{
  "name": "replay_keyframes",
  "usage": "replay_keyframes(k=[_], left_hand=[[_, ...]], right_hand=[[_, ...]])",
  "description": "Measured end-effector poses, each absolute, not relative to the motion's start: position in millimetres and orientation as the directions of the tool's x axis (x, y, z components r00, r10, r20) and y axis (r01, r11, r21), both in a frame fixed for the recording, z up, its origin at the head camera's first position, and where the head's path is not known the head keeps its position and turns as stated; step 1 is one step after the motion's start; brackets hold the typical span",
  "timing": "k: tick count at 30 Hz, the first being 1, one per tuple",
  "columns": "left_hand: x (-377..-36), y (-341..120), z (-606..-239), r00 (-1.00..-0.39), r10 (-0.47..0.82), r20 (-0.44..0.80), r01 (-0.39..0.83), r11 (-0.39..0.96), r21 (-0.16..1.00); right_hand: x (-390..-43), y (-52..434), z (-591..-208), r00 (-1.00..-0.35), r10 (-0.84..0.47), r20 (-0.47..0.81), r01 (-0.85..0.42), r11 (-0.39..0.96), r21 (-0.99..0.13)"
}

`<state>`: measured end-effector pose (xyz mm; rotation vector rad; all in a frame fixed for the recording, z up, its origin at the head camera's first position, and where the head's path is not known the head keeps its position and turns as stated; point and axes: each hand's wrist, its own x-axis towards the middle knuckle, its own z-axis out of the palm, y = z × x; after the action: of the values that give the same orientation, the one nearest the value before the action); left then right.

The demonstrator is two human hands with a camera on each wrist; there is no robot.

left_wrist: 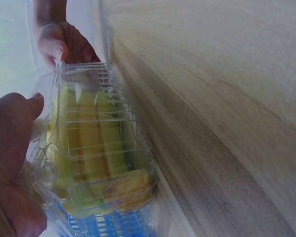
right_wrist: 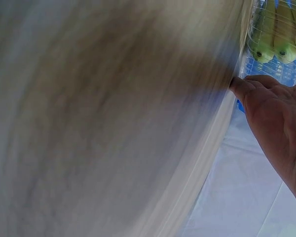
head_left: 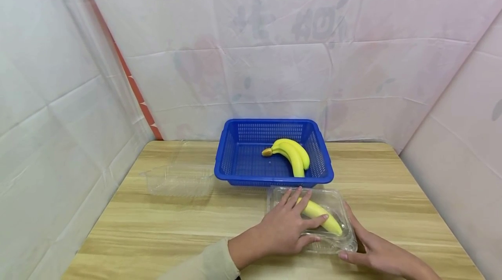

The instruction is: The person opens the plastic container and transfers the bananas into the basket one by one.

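Both hands (head_left: 286,227) on clamshell box (head_left: 337,203)

There are two clear plastic containers on the table: one closed container (head_left: 340,219) near the front and one empty container (head_left: 178,179) on the left side. There is one blue basket (head_left: 239,158). Bananas are in two groups: one bunch (head_left: 292,154) in the basket, where two bananas can be counted, and one bunch (head_left: 323,218) inside the closed container. Two hands are visible, the left hand (head_left: 284,227) and the right hand (head_left: 372,251)
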<state>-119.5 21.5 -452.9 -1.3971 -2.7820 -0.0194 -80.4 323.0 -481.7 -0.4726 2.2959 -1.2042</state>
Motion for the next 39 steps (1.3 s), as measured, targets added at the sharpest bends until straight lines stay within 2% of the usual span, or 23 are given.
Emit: replay_keyframes(k=[7, 16, 24, 34, 39], left_hand=[[-119.1, 22.5, -452.7, -0.603, 0.797, 0.024, 0.797, 0.603, -0.015], [-118.9, 23.4, -453.1, -0.607, 0.794, 0.018, 0.794, 0.608, -0.027], [-117.8, 25.1, -453.4, -0.615, 0.788, 0.003, 0.787, 0.614, -0.054], [-117.7, 26.0, -455.2, -0.62, 0.784, 0.019, 0.78, 0.619, -0.091], [-117.6, 26.1, -455.5, -0.621, 0.783, 0.026, 0.779, 0.621, -0.082]], right_hand=[[-78.5, 322.7, -482.1, -0.822, -0.513, -0.247, -0.084, 0.539, -0.838], [-82.2, 322.9, -479.9, -0.79, -0.503, -0.352, 0.007, 0.566, -0.824], [-83.3, 320.5, -479.1, -0.767, -0.507, -0.393, 0.051, 0.563, -0.825], [-80.6, 314.4, -479.5, -0.8, -0.476, -0.365, 0.008, 0.6, -0.8], [-76.2, 307.0, -479.0, -0.841, -0.441, -0.313, -0.042, 0.63, -0.776]])
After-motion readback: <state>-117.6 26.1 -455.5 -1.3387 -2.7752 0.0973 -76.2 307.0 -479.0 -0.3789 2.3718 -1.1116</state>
